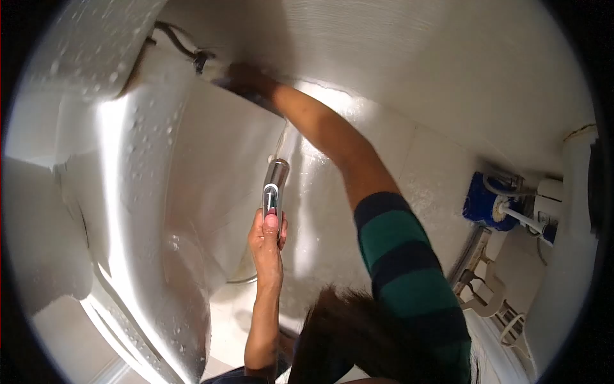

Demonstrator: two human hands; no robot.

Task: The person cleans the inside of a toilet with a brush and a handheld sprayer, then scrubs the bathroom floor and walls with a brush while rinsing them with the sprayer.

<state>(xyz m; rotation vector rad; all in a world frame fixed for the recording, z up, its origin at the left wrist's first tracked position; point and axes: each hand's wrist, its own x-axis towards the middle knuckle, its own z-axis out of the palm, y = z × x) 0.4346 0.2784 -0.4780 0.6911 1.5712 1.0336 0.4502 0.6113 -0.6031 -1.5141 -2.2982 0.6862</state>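
My left hand is closed around the handle of a shiny metal hand sprayer, which points up and away from me. A thin stream of water leaves its head. My right arm, in a green and dark striped sleeve, reaches forward and left. Its hand is in shadow beside the lower edge of the white ceramic fixture, near a dark hose. The fingers of my right hand are too dark to make out, as is anything in them. Water drops dot the fixture's left side.
A blue object and a white-handled brush are at the right wall. Below them is a beige rack-like item. A white rounded surface stands at the far right. The pale floor looks wet.
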